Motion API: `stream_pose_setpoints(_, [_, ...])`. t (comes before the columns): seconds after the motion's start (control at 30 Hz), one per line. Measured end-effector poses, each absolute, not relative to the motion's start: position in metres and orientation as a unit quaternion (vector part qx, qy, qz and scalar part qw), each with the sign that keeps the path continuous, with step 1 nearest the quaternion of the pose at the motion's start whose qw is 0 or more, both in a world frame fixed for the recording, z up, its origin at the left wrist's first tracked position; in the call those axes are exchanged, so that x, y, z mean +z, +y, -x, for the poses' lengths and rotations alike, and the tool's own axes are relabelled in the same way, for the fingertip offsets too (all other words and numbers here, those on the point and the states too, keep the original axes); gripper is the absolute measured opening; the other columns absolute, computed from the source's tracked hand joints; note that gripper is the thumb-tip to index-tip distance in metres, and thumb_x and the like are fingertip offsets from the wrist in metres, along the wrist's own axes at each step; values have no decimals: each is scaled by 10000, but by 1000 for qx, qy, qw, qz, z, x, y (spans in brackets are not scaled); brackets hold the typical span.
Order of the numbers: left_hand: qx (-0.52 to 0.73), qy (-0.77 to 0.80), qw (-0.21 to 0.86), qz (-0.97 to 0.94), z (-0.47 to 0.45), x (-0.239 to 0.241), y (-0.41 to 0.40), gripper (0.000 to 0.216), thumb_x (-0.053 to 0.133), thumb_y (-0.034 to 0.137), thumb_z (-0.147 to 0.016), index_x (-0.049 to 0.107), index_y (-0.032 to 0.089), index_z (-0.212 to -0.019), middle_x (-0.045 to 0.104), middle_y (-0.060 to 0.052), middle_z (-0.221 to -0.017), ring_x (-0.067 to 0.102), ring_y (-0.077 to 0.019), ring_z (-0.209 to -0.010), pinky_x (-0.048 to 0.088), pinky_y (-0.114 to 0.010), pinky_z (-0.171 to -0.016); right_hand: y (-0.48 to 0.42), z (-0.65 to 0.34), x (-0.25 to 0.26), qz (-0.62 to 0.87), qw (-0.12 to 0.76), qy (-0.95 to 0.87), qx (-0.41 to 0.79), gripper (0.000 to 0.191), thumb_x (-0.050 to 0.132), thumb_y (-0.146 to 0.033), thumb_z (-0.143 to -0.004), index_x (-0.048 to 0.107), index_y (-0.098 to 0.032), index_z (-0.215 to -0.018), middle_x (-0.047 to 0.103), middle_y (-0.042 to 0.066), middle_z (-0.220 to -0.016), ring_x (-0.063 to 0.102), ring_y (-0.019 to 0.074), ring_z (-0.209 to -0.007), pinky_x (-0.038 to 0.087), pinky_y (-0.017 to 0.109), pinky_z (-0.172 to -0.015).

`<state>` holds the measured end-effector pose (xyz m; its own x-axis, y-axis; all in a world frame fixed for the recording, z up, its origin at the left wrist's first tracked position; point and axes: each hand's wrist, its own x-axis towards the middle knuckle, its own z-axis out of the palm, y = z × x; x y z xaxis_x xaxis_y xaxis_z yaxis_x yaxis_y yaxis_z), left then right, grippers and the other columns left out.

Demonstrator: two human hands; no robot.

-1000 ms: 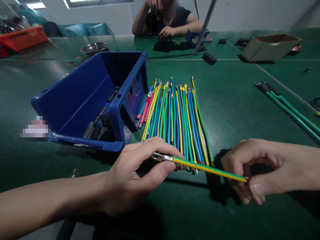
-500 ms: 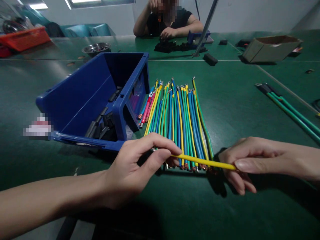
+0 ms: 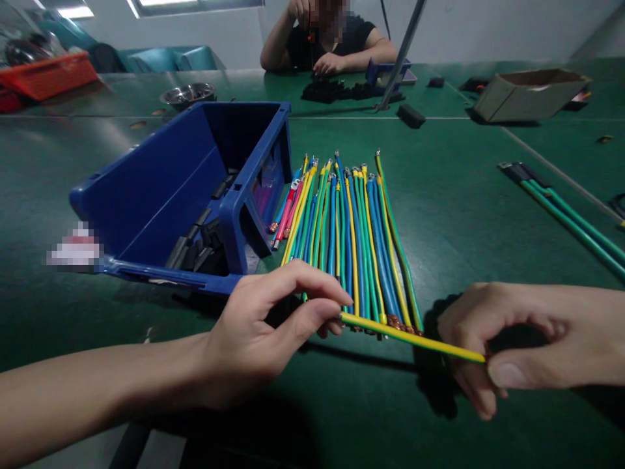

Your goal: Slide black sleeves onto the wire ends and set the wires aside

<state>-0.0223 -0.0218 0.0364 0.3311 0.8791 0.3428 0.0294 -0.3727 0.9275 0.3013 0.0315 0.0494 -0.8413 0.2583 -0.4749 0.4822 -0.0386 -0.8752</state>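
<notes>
Now, by the cable row's (image 3: 380,247) near end, a yellow-green cable (image 3: 410,337) is finger-pinched at both ends by left hand (image 3: 266,332) and right hand (image 3: 556,358).

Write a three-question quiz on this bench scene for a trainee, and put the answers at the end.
1. True or false: the left hand is inside the blue bin.
2. What colour are the pieces in the blue bin? A) red B) black C) yellow
3. Fill in: in the picture, the row of cables lies to the ___ of the blue bin.

Key: 1. False; it holds a yellow-and-green cable in front of the blue bin. 2. B. 3. right.
</notes>
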Motion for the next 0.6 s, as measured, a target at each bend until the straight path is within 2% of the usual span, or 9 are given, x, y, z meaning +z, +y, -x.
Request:
stream_pose_setpoints(0.2, [436,340,452,-700,27,39,-21,216,629,375,-1073,701,176,-1030,735,-20,-844,691,-125,-708,544,-194,-621,34,-297,55,-273,103,678,-675,413,558,-562,-1024,827,-253,-1072,766,77,-1000,686,208,-932,535,331,-812])
stream_pose_setpoints(0.4, [406,312,441,-737,27,29,-18,549,406,482,-1146,569,180,-716,589,3,-642,591,-133,-623,484,-258,-622,32,-292,58,-291,97,673,-672,433,571,-607,-1007,826,-257,-1030,775,60,-985,705,183,-925,559,300,-813])
stream_pose_setpoints(0.6, [441,298,431,-729,28,23,-23,468,429,455,-1146,540,193,-775,559,14,-660,547,-126,-600,427,-261,-569,25,-297,54,-306,41,663,-682,466,545,-666,-979,806,-282,-1017,784,-16,-972,711,110,-835,551,228,-745])
